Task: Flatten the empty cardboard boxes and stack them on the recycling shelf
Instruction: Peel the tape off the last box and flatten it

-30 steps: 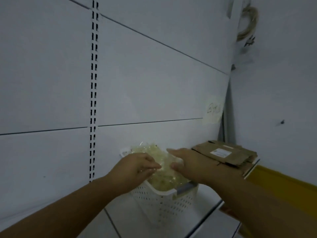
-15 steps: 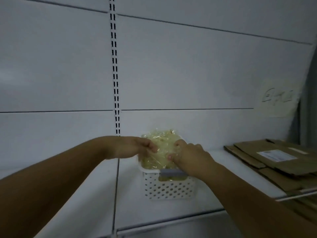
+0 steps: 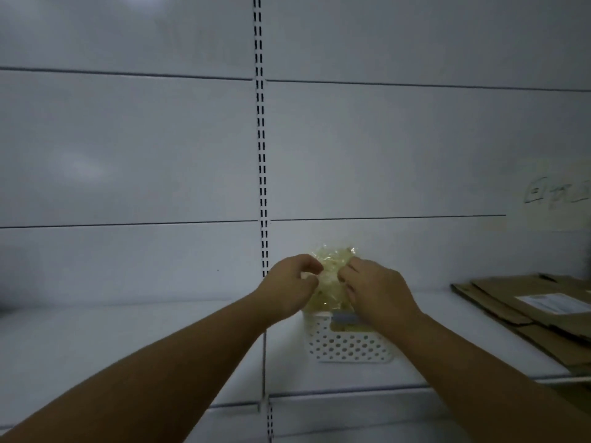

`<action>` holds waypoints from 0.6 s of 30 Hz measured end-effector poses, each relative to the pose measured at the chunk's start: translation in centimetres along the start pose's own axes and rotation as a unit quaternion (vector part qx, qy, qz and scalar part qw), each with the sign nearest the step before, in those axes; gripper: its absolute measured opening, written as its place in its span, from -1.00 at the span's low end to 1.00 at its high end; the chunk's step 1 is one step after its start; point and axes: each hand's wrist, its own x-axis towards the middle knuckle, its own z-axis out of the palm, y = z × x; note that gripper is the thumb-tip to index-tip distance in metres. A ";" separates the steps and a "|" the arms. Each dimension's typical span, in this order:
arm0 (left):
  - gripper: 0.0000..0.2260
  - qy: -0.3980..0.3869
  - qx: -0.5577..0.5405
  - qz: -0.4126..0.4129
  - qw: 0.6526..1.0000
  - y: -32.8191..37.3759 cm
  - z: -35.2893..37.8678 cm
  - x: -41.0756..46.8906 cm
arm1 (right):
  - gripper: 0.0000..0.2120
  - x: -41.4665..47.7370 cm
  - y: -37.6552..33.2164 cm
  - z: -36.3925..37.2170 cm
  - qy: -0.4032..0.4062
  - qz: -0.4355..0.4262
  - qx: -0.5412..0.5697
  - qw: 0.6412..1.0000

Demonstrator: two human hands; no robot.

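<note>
A pile of flattened brown cardboard boxes (image 3: pixel 524 310) lies on the white shelf (image 3: pixel 128 343) at the far right, the top one bearing a white label. In the middle of the shelf stands a small white perforated basket (image 3: pixel 348 346) filled with crumpled yellowish clear plastic tape (image 3: pixel 332 282). My left hand (image 3: pixel 291 289) pinches the left side of the wad. My right hand (image 3: pixel 374 289) grips its right side. Both hands are over the basket, well left of the cardboard.
The white panelled back wall has a slotted upright (image 3: pixel 260 139) just left of the basket. A paper note with handwriting (image 3: pixel 556 193) is stuck to the wall at the right, above the cardboard. The shelf's front edge (image 3: pixel 351 393) runs below the basket.
My view has swung left and squared up to the shelf, so the cardboard pile slid to the right edge. Both hands have stayed on the tape wad in the basket.
</note>
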 end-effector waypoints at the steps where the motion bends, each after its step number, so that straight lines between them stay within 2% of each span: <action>1: -0.75 0.016 0.018 0.012 1.000 0.0 -0.2 -0.6 | -0.78 0.2 -0.1 -0.4 -0.035 -0.002 -0.024 0.999; 4: -0.76 0.045 0.075 0.035 0.996 -0.7 -3.4 -2.8 | -0.52 1.1 -1.1 -1.2 -0.190 0.039 -0.060 0.979; 6: -0.75 0.014 0.162 0.040 0.986 -1.9 -7.4 -4.7 | -0.34 1.5 -2.3 -1.7 -0.246 0.097 -0.048 0.963; 8: -0.74 -0.025 0.255 0.046 0.966 -3.7 -11.8 -6.7 | -0.18 1.9 -3.6 -2.2 -0.225 0.164 -0.002 0.960; 9: -0.73 -0.031 0.289 0.043 0.956 -4.8 -14.0 -7.8 | -0.17 2.0 -4.2 -2.6 -0.198 0.200 0.020 0.959; 10: -0.72 -0.029 0.314 0.035 0.948 -5.9 -16.0 -8.8 | -0.23 2.1 -4.9 -3.0 -0.163 0.231 0.027 0.959; 12: -0.70 -0.020 0.341 0.007 0.940 -8.3 -19.7 -10.7 | -0.35 2.2 -6.5 -3.6 -0.108 0.265 -0.028 0.958; 13: -0.69 -0.020 0.354 -0.006 0.935 -9.3 -21.4 -11.6 | -0.36 2.3 -7.2 -3.7 -0.094 0.264 -0.078 0.957; 15: -0.63 -0.020 0.396 -0.020 0.918 -11.3 -24.4 -13.3 | -0.38 2.9 -9.6 -3.8 -0.081 0.206 -0.142 0.965; 18: -0.54 -0.009 0.462 -0.060 0.885 -14.2 -29.2 -16.7 | -0.40 5.8 -17.2 -2.8 -0.116 0.078 -0.077 0.987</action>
